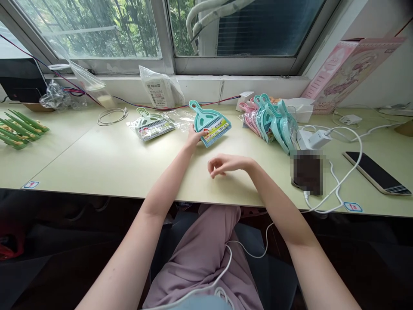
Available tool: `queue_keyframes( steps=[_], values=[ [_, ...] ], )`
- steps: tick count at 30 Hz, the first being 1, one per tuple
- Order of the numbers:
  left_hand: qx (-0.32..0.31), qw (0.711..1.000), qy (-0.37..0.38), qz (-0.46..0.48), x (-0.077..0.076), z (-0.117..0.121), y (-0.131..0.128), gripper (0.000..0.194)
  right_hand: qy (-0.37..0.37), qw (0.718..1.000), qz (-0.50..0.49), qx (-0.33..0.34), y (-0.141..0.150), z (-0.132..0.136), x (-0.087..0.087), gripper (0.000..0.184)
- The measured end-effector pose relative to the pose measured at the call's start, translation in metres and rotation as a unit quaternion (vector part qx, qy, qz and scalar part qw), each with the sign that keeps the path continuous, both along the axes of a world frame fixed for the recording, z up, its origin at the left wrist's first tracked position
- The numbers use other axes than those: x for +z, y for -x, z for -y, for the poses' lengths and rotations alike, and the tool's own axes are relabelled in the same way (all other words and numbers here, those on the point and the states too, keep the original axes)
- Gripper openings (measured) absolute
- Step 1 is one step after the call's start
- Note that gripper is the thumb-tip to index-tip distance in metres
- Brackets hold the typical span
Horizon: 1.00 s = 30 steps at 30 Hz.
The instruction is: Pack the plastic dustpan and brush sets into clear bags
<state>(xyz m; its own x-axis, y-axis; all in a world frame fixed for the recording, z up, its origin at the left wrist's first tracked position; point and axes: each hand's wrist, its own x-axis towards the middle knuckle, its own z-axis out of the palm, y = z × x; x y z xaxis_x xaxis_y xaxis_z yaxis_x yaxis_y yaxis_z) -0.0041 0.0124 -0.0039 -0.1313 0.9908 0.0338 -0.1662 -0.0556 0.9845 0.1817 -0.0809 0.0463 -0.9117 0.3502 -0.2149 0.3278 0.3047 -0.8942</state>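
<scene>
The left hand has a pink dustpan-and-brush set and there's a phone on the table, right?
Not quite: the head view shows that the dustpan-and-brush set in the left hand is teal, not pink. The phone is on the table, as you said.

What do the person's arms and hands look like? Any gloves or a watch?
No gloves: the left hand and right hand are both bare. No sleeves show on the left arm or right arm, and I see no watch or bracelet. The person wears loose, dusty-purple trousers.
</scene>
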Motion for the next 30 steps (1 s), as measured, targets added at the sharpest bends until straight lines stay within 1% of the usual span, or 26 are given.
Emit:
queue_keyframes(
  steps=[3,5,6,8,9,10,11,12,13,14,15,16,17,18,21,23,27,30],
  values=[
    [-0.013,1.0,0.01,-0.003,0.0,0.0,0.001,0.062,0.035,0.988,0.029,0.148,0.025,0.021,-0.006,0.019],
    [-0.024,1.0,0.013,0.0,0.0,0.0,0.001,0.064,0.069,0.975,0.022,0.21,0.041,0.035,-0.014,0.019],
    [-0.026,1.0,0.015,0.002,0.001,0.0,0.002,0.065,0.105,0.966,0.02,0.235,0.047,0.042,-0.018,0.024],
    [-0.023,0.999,0.025,0.006,0.001,-0.001,0.002,0.067,0.203,0.94,0.007,0.276,0.056,0.05,-0.025,0.05],
    [-0.021,0.999,0.031,0.008,0.001,-0.001,0.001,0.067,0.235,0.931,-0.001,0.278,0.057,0.051,-0.027,0.06],
    [-0.021,0.999,0.035,0.009,0.001,-0.001,0.001,0.067,0.253,0.931,-0.01,0.264,0.057,0.05,-0.028,0.066],
    [-0.022,0.999,0.037,0.009,0.001,0.0,0.0,0.067,0.253,0.938,-0.016,0.235,0.055,0.046,-0.028,0.067],
    [-0.025,0.999,0.035,0.008,0.001,0.0,0.0,0.067,0.239,0.953,-0.023,0.185,0.052,0.039,-0.027,0.062],
    [-0.027,0.999,0.029,0.007,0.001,0.001,-0.001,0.066,0.208,0.972,-0.038,0.103,0.048,0.031,-0.027,0.051],
    [-0.026,0.999,0.021,0.004,0.001,0.002,-0.002,0.064,0.168,0.984,-0.057,-0.006,0.043,0.02,-0.026,0.039],
    [-0.023,1.0,0.014,0.002,0.001,0.003,-0.003,0.061,0.124,0.982,-0.075,-0.124,0.037,0.01,-0.026,0.031],
    [-0.02,1.0,0.007,0.001,0.001,0.004,-0.003,0.059,0.085,0.968,-0.075,-0.224,0.03,-0.001,-0.026,0.027],
    [-0.019,1.0,0.0,0.001,0.001,0.004,-0.004,0.058,0.057,0.95,-0.059,-0.301,0.022,-0.012,-0.026,0.026],
    [-0.023,1.0,-0.006,0.004,0.001,0.005,-0.004,0.058,0.044,0.934,-0.039,-0.352,0.015,-0.021,-0.027,0.024],
    [-0.048,0.999,-0.011,0.02,0.002,0.005,-0.003,0.059,0.039,0.897,-0.041,-0.438,-0.005,-0.039,-0.031,0.023],
    [-0.068,0.997,-0.015,0.03,0.002,0.006,-0.003,0.059,0.032,0.883,-0.058,-0.464,-0.011,-0.044,-0.033,0.024],
    [-0.086,0.995,-0.031,0.033,0.004,0.007,-0.002,0.058,0.026,0.884,-0.09,-0.459,-0.007,-0.042,-0.034,0.027],
    [-0.087,0.996,-0.026,0.026,0.004,0.007,-0.004,0.058,0.041,0.881,-0.11,-0.458,-0.001,-0.04,-0.033,0.025]
  ],
)
